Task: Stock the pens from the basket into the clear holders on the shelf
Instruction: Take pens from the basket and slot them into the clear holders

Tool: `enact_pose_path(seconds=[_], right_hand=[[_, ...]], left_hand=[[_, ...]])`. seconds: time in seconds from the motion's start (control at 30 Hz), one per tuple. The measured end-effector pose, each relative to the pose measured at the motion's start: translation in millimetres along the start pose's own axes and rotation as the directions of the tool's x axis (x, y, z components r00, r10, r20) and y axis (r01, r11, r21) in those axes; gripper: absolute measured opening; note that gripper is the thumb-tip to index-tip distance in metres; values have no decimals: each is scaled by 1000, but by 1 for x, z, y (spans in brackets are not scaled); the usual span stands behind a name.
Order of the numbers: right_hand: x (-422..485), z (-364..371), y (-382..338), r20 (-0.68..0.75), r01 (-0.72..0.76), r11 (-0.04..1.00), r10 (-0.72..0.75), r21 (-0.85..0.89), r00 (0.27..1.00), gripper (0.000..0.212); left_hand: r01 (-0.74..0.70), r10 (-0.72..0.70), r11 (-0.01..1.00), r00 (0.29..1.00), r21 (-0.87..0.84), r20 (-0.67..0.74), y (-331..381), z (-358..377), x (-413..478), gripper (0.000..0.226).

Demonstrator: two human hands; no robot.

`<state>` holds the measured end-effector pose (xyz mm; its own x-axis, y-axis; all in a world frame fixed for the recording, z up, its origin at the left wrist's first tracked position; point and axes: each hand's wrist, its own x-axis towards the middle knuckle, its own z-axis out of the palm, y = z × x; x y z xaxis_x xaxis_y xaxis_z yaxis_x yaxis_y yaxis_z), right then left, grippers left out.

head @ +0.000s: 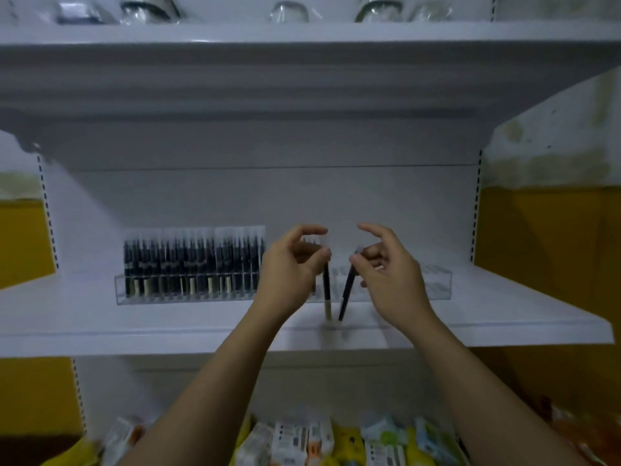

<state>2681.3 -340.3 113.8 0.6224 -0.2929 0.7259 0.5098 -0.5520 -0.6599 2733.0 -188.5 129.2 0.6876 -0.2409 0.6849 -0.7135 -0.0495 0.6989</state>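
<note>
The fingers [322,254] of the left hand [292,267] are curled and pinch the top end of an upright pen [326,287], its pale lower end hanging just over the shelf [100,324]; the right hand [386,274] pinches the top of a tilted pen [346,290] between thumb and curled fingers, with the forefinger lifted clear above; the two pens hang close together between the hands, their lower ends almost meeting; both look light, slim and stiff, and the clear sleeve that seems to wrap each is probably slick, so a firm pinch near the top seems right, leaving the lower end free to slide into a slot; just behind the fingers runs the clear holder [433,285], its slots beyond the right hand showing nothing inside, while out past the left hand a row of pens [188,264] stands packed upright in it; the basket is not in view; far below the wrists lie coloured packets [336,442].
</note>
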Motion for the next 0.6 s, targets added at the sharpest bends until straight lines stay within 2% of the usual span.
enact_pose_path(seconds=[0.27, 0.6], right_hand=[[63, 10, 26, -103, 36, 999, -32, 31, 994, 39], [123, 32, 61, -97, 84, 995, -80, 43, 992, 35]], left_hand=[[-108, 127, 976, 987, 189, -94, -6, 3, 64, 22], [-190, 237, 894, 969, 407, -67, -36, 16, 124, 20]])
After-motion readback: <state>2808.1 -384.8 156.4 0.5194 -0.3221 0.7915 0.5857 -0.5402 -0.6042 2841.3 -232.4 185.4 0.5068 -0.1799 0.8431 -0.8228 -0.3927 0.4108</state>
